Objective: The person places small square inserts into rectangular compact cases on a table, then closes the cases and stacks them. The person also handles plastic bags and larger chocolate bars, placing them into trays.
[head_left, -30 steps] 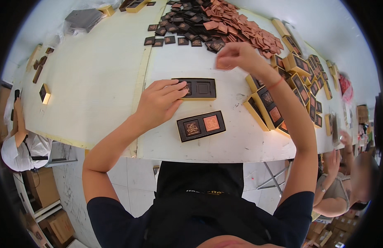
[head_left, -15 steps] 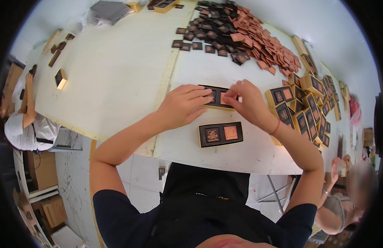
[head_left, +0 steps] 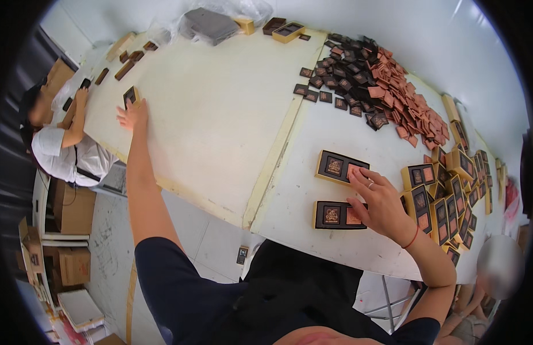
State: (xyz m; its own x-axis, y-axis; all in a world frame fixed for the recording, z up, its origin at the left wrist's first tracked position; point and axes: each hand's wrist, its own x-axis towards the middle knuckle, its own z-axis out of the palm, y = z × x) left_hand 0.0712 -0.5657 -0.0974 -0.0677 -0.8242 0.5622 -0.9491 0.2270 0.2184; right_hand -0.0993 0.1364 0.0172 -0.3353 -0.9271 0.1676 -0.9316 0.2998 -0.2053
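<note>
Stretched far to the left, my left hand [head_left: 134, 115] has its fingers spread at the near edge of a small gold-sided box [head_left: 128, 95] with a dark top. Whether it grips the box I cannot tell. My right hand [head_left: 384, 204] is open, fingertips at the copper square [head_left: 353, 171] in the farther gold-sided box [head_left: 321, 165]. That box also holds a dark square [head_left: 334, 167]. Just nearer lies a second such box [head_left: 331, 215], also with one dark and one copper square; my right thumb hangs over its right end.
A heap of dark squares [head_left: 350, 72] and copper squares [head_left: 407, 103] covers the far right. Filled boxes [head_left: 445, 201] are piled right of my right hand. At the back lies a grey bundle [head_left: 209, 26]. One person [head_left: 71, 135] sits at left, another [head_left: 473, 316] at lower right.
My left hand has left the farther box and reached far left to the small box. My right hand has come off its pinch, fingers now spread. The view has shifted left.
</note>
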